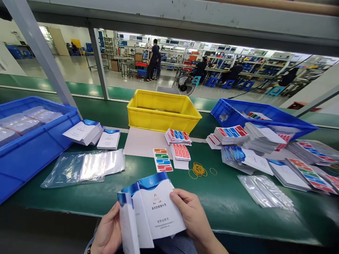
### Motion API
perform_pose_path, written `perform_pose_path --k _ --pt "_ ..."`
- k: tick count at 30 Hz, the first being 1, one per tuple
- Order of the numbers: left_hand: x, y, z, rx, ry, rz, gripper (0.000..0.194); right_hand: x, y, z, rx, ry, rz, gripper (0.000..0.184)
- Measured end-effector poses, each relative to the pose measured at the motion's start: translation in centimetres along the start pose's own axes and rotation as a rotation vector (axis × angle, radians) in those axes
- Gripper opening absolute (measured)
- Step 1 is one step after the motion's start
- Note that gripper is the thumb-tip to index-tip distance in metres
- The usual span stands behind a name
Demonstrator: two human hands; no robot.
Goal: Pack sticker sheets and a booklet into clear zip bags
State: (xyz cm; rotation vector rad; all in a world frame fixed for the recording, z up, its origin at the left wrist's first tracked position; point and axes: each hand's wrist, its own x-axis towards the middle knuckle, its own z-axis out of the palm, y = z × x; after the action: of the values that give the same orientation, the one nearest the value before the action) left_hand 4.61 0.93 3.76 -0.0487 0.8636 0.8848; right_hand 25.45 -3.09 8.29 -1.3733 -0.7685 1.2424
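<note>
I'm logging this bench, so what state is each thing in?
Booklets: fanned, held by left hand and right hand
Yellow bin: open-topped, contents unclear
Left blue bin: open-topped, holding clear packs
Right blue bin: open-topped, sheets inside
Rubber bands: heaped, one apart
Right bags: flat, overlapping
Fan: upright, spin unclear

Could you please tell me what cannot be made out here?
- Head view, too small: smallest print on the front booklet.
- Head view, hidden behind booklets: some left hand fingers.
- Head view, cut off by picture edge: left blue bin.
- Head view, hidden by front wall: lower inside of yellow bin.
</note>
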Motion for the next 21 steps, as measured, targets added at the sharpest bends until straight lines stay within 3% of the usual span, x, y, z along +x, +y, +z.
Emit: perform_pose_path --k 4,9,12,15,19,21 --pt "0.0 0.5 -0.6 0.009 0.032 0.005 0.028 -0.2 -1.4 -1.8 -0.274 0.045 -0.143 0.033" --pt "-0.1 0.8 -0.4 0.006 0.045 0.016 0.027 -1.9 -2.8 -2.8 -0.811 0.177 -0.617 0.02" --pt "-0.2 0.8 -0.1 -0.007 0.055 0.008 0.028 -2.3 -1.6 -1.7 -0.99 0.081 -0.747 0.022" --pt "-0.4 0.5 0.1 -0.008 0.053 -0.013 0.029 -2.3 0.1 0.1 -0.982 -0.091 -0.685 0.027" --pt "-0.6 -0.1 0.3 0.004 0.007 -0.058 0.028 -2.4 1.4 2.6 -0.729 -0.334 -0.404 0.027" --pt "-0.6 -0.4 0.3 -0.006 -0.01 -0.073 0.027 -2.5 1.4 3.4 -0.647 -0.377 -0.296 0.024"
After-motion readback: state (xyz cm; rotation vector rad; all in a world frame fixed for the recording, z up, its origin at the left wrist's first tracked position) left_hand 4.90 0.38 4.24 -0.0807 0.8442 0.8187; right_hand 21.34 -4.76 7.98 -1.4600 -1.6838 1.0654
